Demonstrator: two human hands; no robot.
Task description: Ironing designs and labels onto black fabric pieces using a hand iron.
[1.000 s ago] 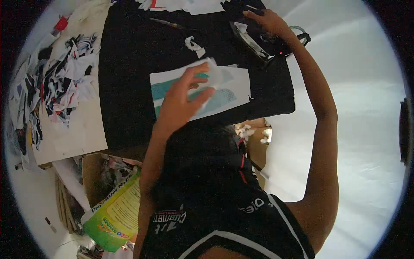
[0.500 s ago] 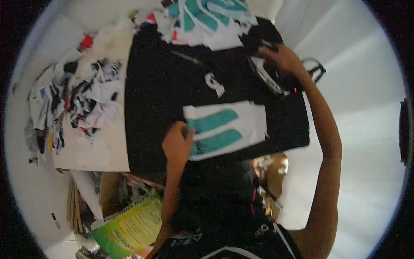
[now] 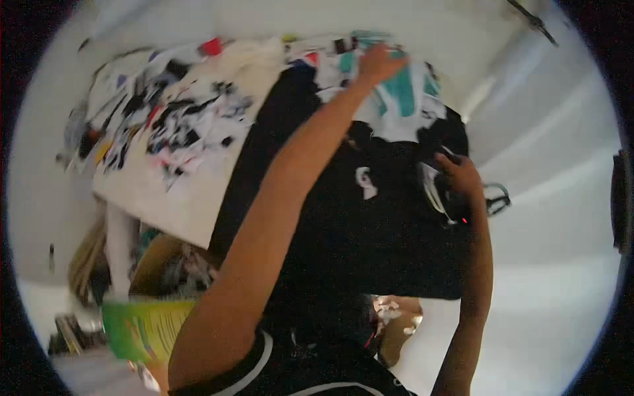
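My left arm stretches far forward across the table, and my left hand (image 3: 383, 64) is over the pile of white-and-teal fabric pieces (image 3: 399, 99) at the back. Its fingers are blurred, so whether they grip a piece does not show. My right hand (image 3: 462, 177) is closed around the handle of a clothes iron (image 3: 434, 191), which rests on the right side of the black table cover (image 3: 370, 244). A small red light glows beside the iron. Left of the iron lies a small white curled scrap (image 3: 365, 183).
Black-and-white scraps (image 3: 191, 129) lie heaped on the cream tabletop (image 3: 178, 211) at the left. A looped dark cord (image 3: 497, 199) sticks out beyond the right edge. Below the table are a cardboard box (image 3: 158, 264) and a green-and-yellow bag (image 3: 148, 330).
The white-and-teal piece has left the near part of the black cover. My left hand has moved from there to the back pile. My right hand stays on the iron; the view has shifted.
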